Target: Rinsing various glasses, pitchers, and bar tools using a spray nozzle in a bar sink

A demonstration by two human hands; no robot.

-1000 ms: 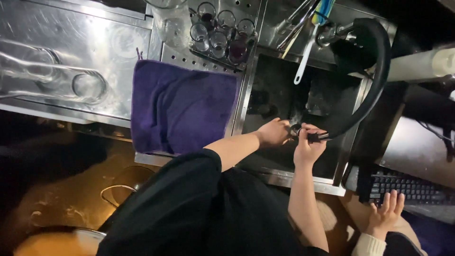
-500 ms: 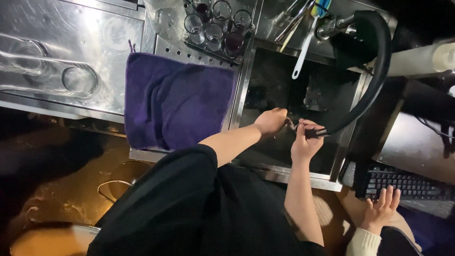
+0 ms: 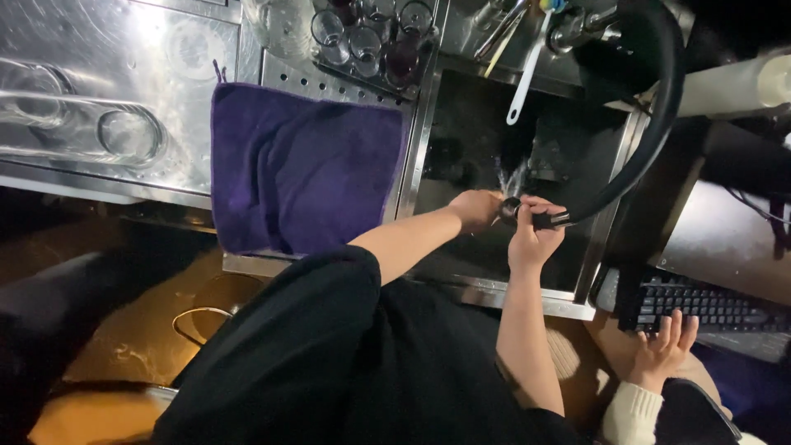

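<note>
The right hand (image 3: pixel 534 239) is gripping the spray nozzle (image 3: pixel 540 220) over the dark sink (image 3: pixel 461 124), the left hand (image 3: pixel 476 206) cupping under its water.

1. A stainless steel counter (image 3: pixel 124 74) is gleaming under bright light at upper left.
2. A purple cloth (image 3: pixel 305 169) is hanging over the counter's front edge.
3. Empty glasses (image 3: pixel 371 37) are standing in a cluster behind it.
4. The brown floor (image 3: pixel 124 330) is lying in dim shadow below.
</note>
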